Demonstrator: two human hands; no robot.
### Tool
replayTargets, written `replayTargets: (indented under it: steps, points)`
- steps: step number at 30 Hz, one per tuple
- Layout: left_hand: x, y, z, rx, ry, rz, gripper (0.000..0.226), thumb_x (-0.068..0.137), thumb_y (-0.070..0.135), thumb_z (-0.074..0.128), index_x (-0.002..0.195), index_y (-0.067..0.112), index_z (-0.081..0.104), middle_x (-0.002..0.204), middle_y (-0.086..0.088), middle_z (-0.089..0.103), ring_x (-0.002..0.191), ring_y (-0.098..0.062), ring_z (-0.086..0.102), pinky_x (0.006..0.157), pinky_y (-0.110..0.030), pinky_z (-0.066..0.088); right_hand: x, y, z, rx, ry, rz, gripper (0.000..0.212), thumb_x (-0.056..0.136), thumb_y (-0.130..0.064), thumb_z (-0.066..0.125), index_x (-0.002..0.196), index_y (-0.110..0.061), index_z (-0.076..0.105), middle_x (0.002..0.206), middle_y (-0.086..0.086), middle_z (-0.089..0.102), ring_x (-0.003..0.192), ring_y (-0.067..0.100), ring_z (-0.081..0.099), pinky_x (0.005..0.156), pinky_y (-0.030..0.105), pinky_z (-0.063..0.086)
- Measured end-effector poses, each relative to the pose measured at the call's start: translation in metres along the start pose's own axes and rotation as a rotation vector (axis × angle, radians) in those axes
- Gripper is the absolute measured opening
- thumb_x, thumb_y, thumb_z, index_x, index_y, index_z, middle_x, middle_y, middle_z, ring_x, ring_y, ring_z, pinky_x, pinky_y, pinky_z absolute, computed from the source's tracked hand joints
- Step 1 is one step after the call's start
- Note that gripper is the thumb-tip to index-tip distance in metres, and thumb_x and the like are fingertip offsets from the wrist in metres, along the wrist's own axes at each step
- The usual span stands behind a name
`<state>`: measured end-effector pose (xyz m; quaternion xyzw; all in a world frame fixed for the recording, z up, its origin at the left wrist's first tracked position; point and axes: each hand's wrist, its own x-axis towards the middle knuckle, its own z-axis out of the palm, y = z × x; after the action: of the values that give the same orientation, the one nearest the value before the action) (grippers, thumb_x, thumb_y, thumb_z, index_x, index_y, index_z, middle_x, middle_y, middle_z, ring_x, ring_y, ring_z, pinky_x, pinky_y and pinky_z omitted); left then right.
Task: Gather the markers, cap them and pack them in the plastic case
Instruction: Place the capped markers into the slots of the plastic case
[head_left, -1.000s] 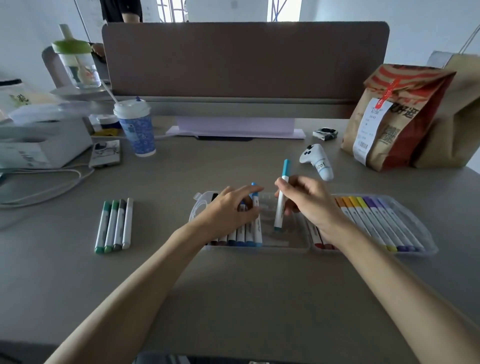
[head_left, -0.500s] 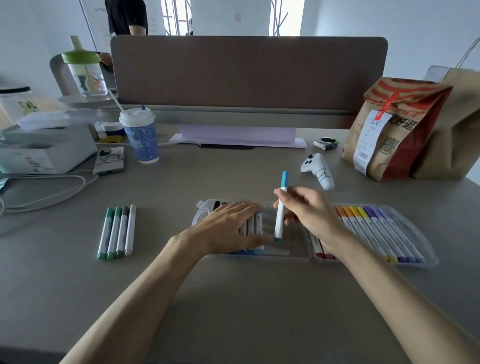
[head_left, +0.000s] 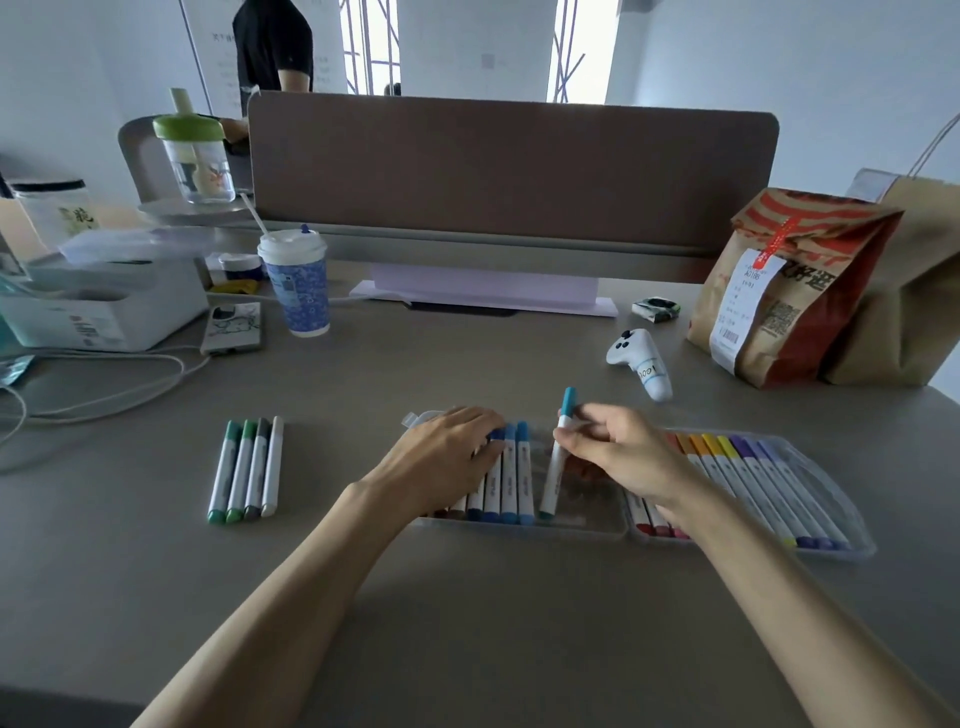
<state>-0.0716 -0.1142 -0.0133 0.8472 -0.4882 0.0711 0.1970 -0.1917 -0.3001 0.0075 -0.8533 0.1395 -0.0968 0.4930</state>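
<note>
You're mid-packing: your left hand (head_left: 447, 457) lies flat, fingers straight, pressing the blue markers (head_left: 511, 470) in the plastic case (head_left: 571, 532); your right hand (head_left: 618, 457) pinches a teal marker (head_left: 555, 467), tilted, tip down at the row's 3 o'clock; next, lay it flat alongside; four loose markers (head_left: 247, 467) lie at 9 o'clock.

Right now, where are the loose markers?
In the head view, the loose markers lie side by side on the desk, left of the plastic case.

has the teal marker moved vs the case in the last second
Yes. The teal marker in the right hand has come down: its lower end is now nearer the plastic case's front wall and closer to the blue markers.
</note>
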Motion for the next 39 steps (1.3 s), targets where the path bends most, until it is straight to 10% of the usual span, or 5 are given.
replayTargets:
  steps: [4, 12, 39]
  points:
    - [-0.001, 0.000, 0.003, 0.019, 0.014, 0.006, 0.032, 0.102, 0.032, 0.039, 0.129, 0.024, 0.053, 0.134, 0.008, 0.055, 0.124, -0.007, 0.048, 0.099, -0.026, 0.040, 0.001, 0.001, 0.014, -0.202, 0.038, -0.035, 0.062, 0.092, -0.041, 0.063, 0.145, -0.020, 0.038, 0.109, -0.006, 0.073, 0.098, 0.006, 0.062, 0.086, 0.026, 0.041]
    - [0.000, -0.003, 0.007, 0.027, 0.066, 0.035, 0.031, 0.100, 0.027, 0.042, 0.128, 0.022, 0.057, 0.132, 0.007, 0.058, 0.124, -0.009, 0.049, 0.099, -0.025, 0.040, 0.011, 0.005, 0.032, -0.366, 0.154, -0.134, 0.057, 0.093, -0.040, 0.063, 0.140, -0.018, 0.042, 0.075, -0.013, 0.063, 0.074, 0.004, 0.056, 0.065, 0.021, 0.037]
    - [-0.003, -0.002, 0.013, -0.008, 0.120, -0.008, 0.028, 0.097, 0.021, 0.045, 0.119, 0.020, 0.063, 0.126, 0.006, 0.062, 0.118, -0.012, 0.052, 0.097, -0.024, 0.038, 0.000, 0.017, 0.040, -0.702, 0.250, -0.350, 0.024, 0.095, -0.031, 0.058, 0.113, -0.016, 0.063, 0.106, 0.003, 0.070, 0.100, 0.023, 0.058, 0.082, 0.038, 0.049]
